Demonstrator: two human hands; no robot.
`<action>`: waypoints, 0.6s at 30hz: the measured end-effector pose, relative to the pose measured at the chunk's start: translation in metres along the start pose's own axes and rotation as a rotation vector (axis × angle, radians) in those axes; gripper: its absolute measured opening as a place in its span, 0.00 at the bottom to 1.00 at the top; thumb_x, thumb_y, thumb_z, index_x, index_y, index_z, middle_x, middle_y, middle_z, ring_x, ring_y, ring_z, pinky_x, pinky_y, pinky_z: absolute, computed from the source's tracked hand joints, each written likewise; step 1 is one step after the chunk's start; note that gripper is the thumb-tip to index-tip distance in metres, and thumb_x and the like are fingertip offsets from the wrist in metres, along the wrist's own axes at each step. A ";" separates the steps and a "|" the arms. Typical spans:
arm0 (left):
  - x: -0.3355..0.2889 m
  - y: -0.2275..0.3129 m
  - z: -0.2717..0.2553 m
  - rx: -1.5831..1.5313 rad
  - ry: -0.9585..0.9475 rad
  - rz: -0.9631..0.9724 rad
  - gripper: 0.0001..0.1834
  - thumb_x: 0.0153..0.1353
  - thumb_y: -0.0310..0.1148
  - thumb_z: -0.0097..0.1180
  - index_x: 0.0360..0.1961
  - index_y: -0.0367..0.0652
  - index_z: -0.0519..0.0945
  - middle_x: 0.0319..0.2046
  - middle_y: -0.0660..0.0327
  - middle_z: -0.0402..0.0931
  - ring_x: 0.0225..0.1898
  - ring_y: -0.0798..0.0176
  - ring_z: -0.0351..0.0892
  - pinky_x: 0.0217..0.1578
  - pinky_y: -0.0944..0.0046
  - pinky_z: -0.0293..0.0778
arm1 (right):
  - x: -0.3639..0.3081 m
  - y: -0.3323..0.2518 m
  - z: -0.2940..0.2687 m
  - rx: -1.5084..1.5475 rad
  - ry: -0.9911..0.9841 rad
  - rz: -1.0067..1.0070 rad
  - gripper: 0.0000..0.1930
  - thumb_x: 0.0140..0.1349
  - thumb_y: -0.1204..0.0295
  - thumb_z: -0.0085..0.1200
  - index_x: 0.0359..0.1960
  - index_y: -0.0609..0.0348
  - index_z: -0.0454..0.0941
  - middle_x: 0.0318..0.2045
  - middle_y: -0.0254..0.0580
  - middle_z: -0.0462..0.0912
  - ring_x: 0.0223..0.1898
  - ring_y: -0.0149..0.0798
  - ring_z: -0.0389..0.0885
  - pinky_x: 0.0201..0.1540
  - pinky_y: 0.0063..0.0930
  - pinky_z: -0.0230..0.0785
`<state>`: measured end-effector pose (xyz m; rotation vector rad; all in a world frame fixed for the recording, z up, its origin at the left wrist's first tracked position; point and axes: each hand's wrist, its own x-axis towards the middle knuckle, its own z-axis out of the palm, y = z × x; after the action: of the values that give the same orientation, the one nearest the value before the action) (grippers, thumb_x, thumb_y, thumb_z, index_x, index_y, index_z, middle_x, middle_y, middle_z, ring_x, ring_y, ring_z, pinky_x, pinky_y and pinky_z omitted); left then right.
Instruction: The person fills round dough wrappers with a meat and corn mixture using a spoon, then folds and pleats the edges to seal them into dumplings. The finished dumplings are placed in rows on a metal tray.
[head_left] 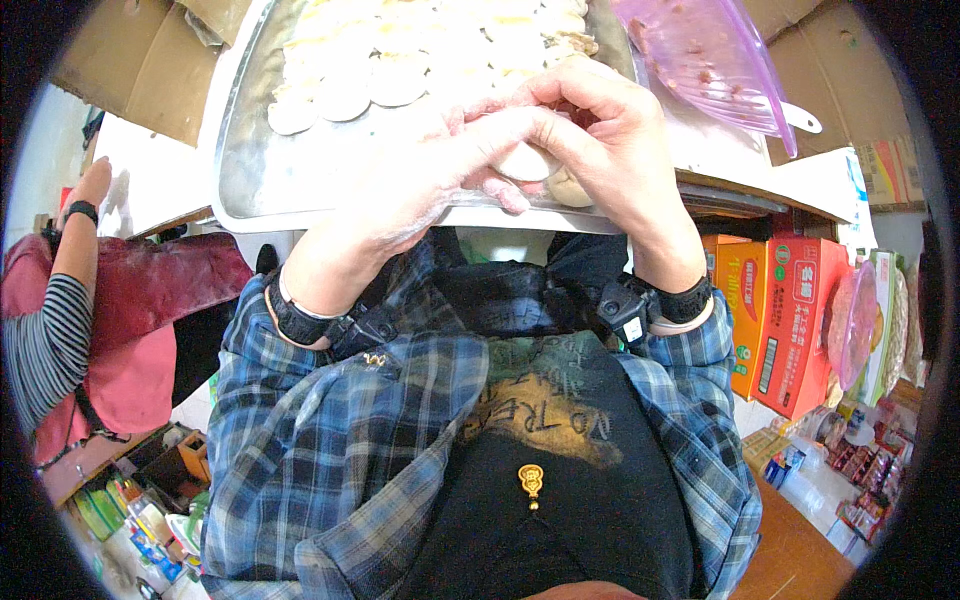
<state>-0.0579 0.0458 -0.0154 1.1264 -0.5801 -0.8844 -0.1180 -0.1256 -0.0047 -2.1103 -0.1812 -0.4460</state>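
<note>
Cramped little food-prep room, home or small shop, can't really tell
Metal tray (pixel 229 170) with rows of pale dough rounds (pixel 396 82), purple basin (pixel 738 88) smeared with pinkish bits, second person (pixel 50 345) working off left, orange carton (pixel 736 315), red carton (pixel 803 325), packaged goods (pixel 872 470) piled lower right.

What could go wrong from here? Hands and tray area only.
1. The dough piece is caught between the left hand and right hand; too hard a press could tear it.
2. Rounds of dough crowd the tray; they might stick together.
3. A white handle juts past the purple bowl; a passing arm could knock it.
</note>
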 end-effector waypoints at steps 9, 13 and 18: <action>-0.002 0.003 0.005 0.130 0.020 -0.004 0.29 0.54 0.27 0.58 0.59 0.36 0.68 0.32 0.62 0.76 0.25 0.73 0.76 0.31 0.75 0.74 | 0.002 -0.010 0.000 0.259 -0.120 0.107 0.05 0.58 0.73 0.58 0.29 0.63 0.81 0.28 0.34 0.82 0.31 0.24 0.77 0.35 0.20 0.69; -0.001 0.004 0.007 0.141 0.018 0.019 0.28 0.54 0.27 0.59 0.58 0.36 0.68 0.31 0.62 0.77 0.25 0.73 0.76 0.30 0.75 0.74 | 0.003 -0.007 0.002 0.077 -0.096 0.094 0.07 0.59 0.72 0.56 0.29 0.64 0.80 0.28 0.34 0.83 0.30 0.24 0.77 0.34 0.22 0.70; -0.002 0.004 0.004 0.155 0.030 0.004 0.28 0.55 0.28 0.59 0.57 0.36 0.68 0.31 0.62 0.77 0.24 0.73 0.76 0.29 0.74 0.74 | 0.003 -0.008 -0.006 0.410 -0.055 0.200 0.07 0.61 0.70 0.58 0.32 0.62 0.80 0.29 0.30 0.79 0.32 0.24 0.74 0.37 0.20 0.66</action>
<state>-0.0608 0.0458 -0.0102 1.2755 -0.6347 -0.8285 -0.1190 -0.1262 0.0058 -1.7166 -0.0826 -0.2093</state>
